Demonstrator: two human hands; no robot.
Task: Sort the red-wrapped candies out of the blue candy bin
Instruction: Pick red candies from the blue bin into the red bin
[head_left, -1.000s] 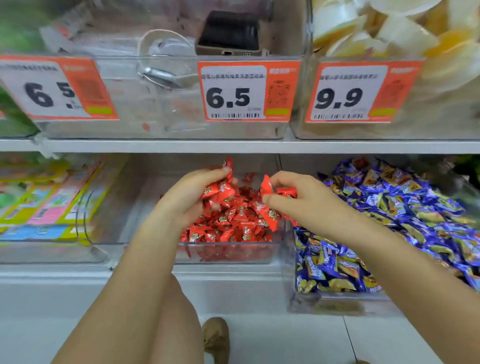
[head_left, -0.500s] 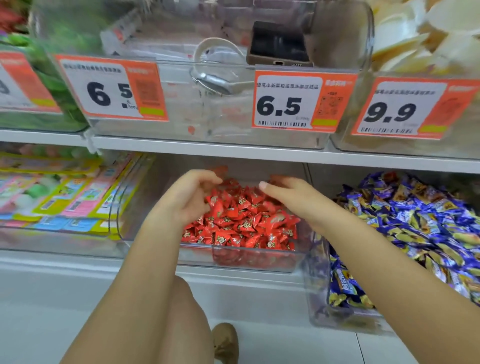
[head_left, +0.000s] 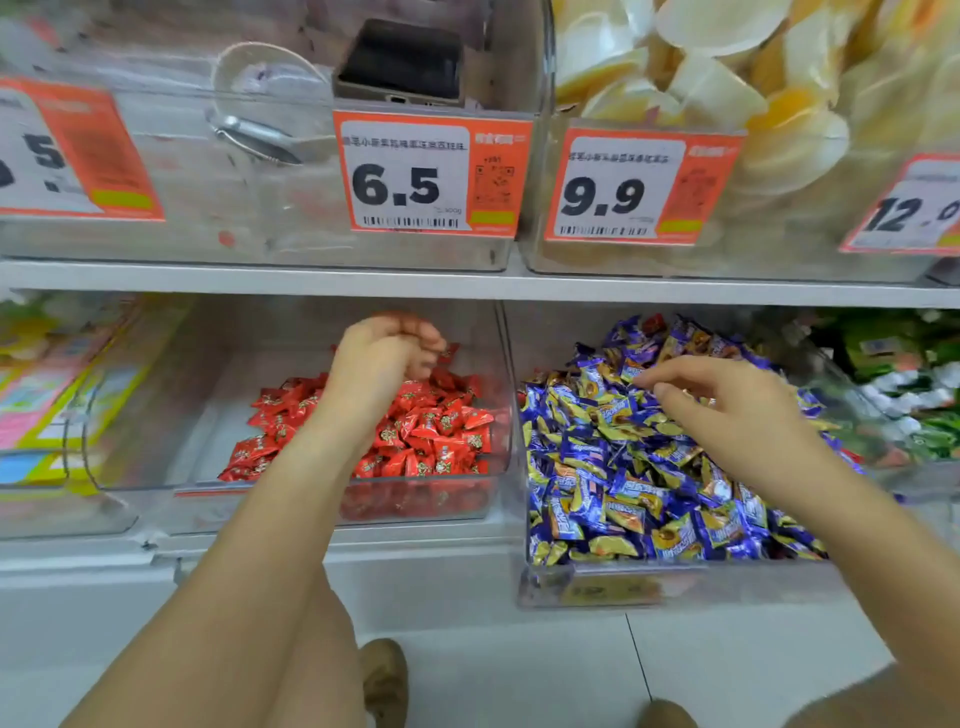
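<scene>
The clear bin of red candies (head_left: 441, 431) sits at the middle of the lower shelf. My left hand (head_left: 384, 358) hovers above that pile with fingers loosely curled, and I see nothing in them. To the right is the blue candy bin (head_left: 623, 584), heaped with blue and yellow wrapped candies (head_left: 639, 493). My right hand (head_left: 727, 410) reaches over the blue heap, its fingers relaxed, pointing left and holding nothing. A red wrapper (head_left: 655, 323) shows at the back of the blue heap.
A white shelf edge (head_left: 467, 283) runs just above both hands. On it stand clear bins with orange price tags 6.5 (head_left: 431, 179) and 9.9 (head_left: 641, 187), and one holds a metal scoop (head_left: 254, 137). Green packs (head_left: 904, 384) lie to the right, colourful packs (head_left: 57, 395) to the left.
Both hands held red candies over the red bin a second ago and have let them go. My right hand has moved right over the blue heap. My left hand has lifted slightly.
</scene>
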